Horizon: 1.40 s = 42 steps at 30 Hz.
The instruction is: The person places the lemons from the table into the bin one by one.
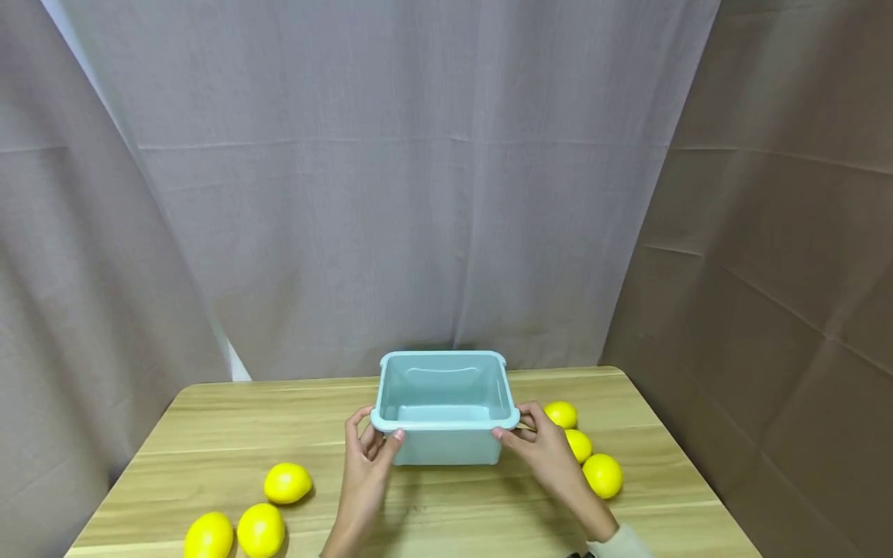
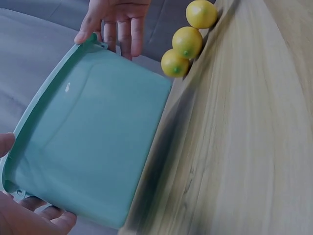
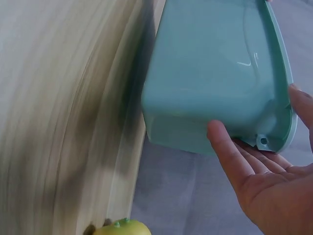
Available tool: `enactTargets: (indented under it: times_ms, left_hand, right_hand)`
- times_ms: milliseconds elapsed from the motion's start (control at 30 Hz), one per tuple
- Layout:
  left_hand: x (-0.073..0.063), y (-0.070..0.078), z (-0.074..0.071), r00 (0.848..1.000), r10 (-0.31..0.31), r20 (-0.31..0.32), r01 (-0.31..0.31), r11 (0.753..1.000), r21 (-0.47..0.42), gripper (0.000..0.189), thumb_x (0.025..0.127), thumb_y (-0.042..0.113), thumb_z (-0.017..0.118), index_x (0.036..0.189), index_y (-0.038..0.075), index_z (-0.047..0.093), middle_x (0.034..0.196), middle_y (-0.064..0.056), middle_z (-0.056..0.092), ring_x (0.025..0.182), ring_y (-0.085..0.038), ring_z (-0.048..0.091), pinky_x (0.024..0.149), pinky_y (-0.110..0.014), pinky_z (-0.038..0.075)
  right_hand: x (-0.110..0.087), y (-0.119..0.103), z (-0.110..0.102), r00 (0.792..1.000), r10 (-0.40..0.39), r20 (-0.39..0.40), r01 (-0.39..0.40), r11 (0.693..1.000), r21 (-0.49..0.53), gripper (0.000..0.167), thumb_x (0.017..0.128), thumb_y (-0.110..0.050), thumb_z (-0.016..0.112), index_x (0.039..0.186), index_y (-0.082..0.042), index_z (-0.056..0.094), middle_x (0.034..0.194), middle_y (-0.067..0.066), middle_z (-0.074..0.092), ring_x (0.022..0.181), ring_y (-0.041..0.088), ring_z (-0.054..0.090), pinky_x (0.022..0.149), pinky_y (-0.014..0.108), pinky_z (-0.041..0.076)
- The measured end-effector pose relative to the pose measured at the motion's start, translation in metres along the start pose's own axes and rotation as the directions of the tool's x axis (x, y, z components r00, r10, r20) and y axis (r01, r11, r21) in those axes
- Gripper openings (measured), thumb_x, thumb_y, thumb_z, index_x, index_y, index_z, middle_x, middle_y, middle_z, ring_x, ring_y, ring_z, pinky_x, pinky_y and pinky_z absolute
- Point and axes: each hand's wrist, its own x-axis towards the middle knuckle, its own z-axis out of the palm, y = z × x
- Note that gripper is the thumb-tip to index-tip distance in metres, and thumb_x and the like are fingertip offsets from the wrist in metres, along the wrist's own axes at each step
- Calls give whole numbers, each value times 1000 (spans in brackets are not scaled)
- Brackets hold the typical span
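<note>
A pale teal plastic bin (image 1: 449,448) with a rolled rim is held upright at the middle of the table, its inside bare. My left hand (image 1: 364,474) grips the near left corner, thumb on the rim and fingers under it. At the near right corner, my right hand (image 1: 551,457) holds the rim likewise between thumb and fingers. Seen from the left wrist, the bin's wall (image 2: 93,127) leans over the wood, with a dark shadow along its lower edge. The right wrist view has the right hand's fingers (image 3: 227,152) against the end wall.
Three yellow lemons lie on the table at the left, one lemon (image 1: 287,483) nearest the bin. Another three sit in a row just beyond the right hand, the closest to me being a lemon (image 1: 603,476). A grey curtain (image 1: 418,232) hangs behind the wooden table (image 1: 230,434).
</note>
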Motion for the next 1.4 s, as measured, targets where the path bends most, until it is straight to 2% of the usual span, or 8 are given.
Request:
enactTargets:
  times_ms: [233, 433, 567, 667, 867, 1100, 1400]
  left_hand:
    - [-4, 3, -13, 1000, 7, -21, -7, 1000, 11, 64, 101, 16, 73, 149, 9, 31, 160, -23, 47, 147, -40, 45, 115, -38, 42]
    - [-10, 5, -22, 999, -1, -41, 2, 1000, 20, 66, 101, 15, 74, 149, 8, 30, 159, -25, 46, 148, -40, 44, 114, -34, 42]
    - [-16, 6, -27, 999, -6, -43, 7, 1000, 26, 64, 101, 13, 73, 148, 8, 30, 159, -26, 46, 147, -41, 44, 112, -32, 44]
    - [-18, 6, -31, 998, 1, -56, 1, 999, 34, 64, 100, 11, 73, 148, 6, 31, 159, -27, 46, 147, -42, 45, 111, -33, 45]
    - [-22, 7, -37, 996, 13, -85, -8, 999, 52, 64, 98, 8, 74, 147, 4, 33, 158, -28, 47, 146, -45, 45, 112, -39, 43]
    - [-27, 9, -39, 994, 7, -107, -3, 999, 39, 67, 95, 7, 78, 146, 2, 35, 155, -27, 50, 145, -42, 46, 115, -45, 39]
    - [-33, 9, -45, 992, -10, -129, 17, 998, 54, 68, 94, 8, 80, 147, 4, 36, 153, -28, 51, 143, -43, 47, 113, -43, 43]
  right_hand:
    - [-3, -2, 10, 999, -11, 37, 10, 1000, 25, 41, 92, -15, 83, 119, 3, 58, 126, 25, 72, 116, 38, 71, 92, 38, 61]
    - [-3, -4, 17, 998, -14, 63, 12, 1000, 28, 41, 93, -18, 83, 118, 4, 58, 127, 27, 70, 120, 40, 69, 94, 39, 60]
    - [-8, -5, 25, 999, -25, 36, 25, 999, 22, 40, 91, -16, 84, 117, 3, 60, 126, 27, 71, 118, 41, 70, 93, 39, 60]
    - [-12, -5, 32, 999, -50, 10, 50, 999, 13, 41, 92, -15, 83, 122, 3, 61, 127, 27, 71, 117, 40, 71, 93, 40, 60]
    - [-22, -6, 46, 998, -57, -10, 57, 998, -12, 52, 94, -16, 81, 136, 4, 57, 133, 29, 67, 120, 42, 69, 96, 44, 59]
    - [-25, -3, 55, 1000, -16, -25, 16, 999, 29, 82, 90, -14, 85, 155, 7, 41, 146, 36, 54, 125, 48, 64, 92, 39, 60]
    - [-32, -4, 62, 999, -8, -39, 11, 997, 80, 85, 89, -13, 86, 158, 5, 40, 149, 35, 52, 127, 47, 63, 92, 32, 60]
